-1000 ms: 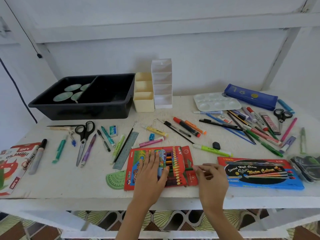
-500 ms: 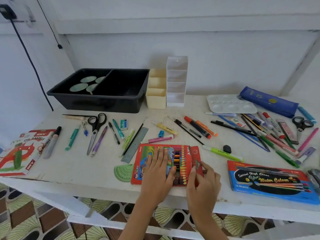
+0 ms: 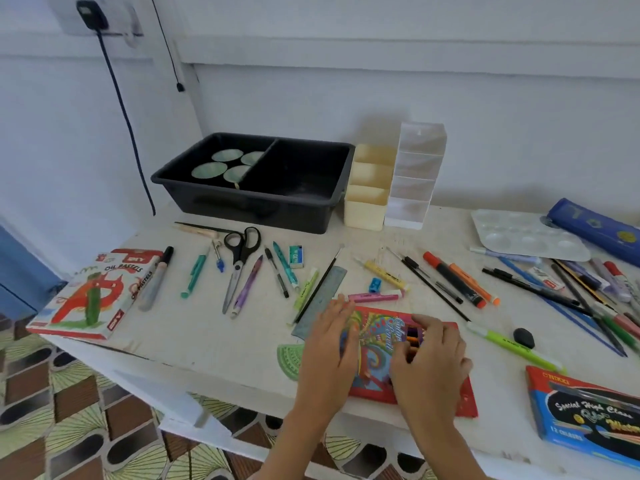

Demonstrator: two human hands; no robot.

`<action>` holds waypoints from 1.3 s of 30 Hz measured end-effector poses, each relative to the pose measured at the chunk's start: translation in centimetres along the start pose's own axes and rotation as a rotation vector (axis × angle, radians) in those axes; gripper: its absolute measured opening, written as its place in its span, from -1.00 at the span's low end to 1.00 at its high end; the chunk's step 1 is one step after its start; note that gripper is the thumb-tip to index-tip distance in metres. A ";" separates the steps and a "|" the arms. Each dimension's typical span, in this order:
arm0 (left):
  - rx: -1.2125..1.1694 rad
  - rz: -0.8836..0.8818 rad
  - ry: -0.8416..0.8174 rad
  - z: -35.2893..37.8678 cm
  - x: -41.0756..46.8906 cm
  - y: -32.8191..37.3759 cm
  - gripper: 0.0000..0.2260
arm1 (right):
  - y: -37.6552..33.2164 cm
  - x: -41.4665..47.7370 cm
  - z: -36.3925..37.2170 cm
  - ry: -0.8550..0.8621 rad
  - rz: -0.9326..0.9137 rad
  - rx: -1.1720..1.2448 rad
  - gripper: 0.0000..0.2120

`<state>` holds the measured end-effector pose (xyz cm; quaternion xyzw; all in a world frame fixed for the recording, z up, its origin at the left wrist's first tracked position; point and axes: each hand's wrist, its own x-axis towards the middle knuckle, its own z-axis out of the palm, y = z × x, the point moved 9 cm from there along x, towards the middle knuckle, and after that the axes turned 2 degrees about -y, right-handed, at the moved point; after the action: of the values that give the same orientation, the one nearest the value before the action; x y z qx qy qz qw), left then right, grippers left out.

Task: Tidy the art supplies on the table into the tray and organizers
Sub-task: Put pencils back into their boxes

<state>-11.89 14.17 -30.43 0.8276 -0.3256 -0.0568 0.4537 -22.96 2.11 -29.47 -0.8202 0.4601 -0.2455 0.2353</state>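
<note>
One box [image 3: 375, 342], seemingly at table [image 3: 207, 336] edge

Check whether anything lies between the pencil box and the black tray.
Yes. A ruler, a pink marker and loose pens lie flat on the table between the pencil box and the tray; lifting the box should clear them.

Brightness: the scene is evenly lit by soft, cool light.
Shadows: a faint, diffuse one is cast on the wall [image 3: 346, 81] beside the white organizer [image 3: 412, 188]; a darker band is seen under the black tray [image 3: 256, 209].
Blur: the left hand [image 3: 329, 355] and right hand [image 3: 429, 362] are slightly smeared.
Distortion: the table [image 3: 194, 334] edge is bowed towards the borders.
</note>
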 end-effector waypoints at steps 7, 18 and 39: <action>0.194 -0.084 0.222 -11.1 4.9 -9.2 -0.66 | -12.0 1.2 7.7 -0.217 -0.316 0.178 -0.79; 0.503 -0.253 0.176 -18.6 10.1 -20.0 -0.51 | -26.0 6.5 20.7 -0.495 -0.461 0.106 -0.74; 0.441 -0.272 0.096 -17.4 10.5 -21.1 -0.35 | -31.6 8.8 28.3 -0.378 -0.740 -0.474 -0.80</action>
<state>13.39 28.31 -34.84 0.9444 -0.1939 -0.0053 0.2655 18.78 13.70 -30.30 -0.9903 0.1296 -0.0478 0.0179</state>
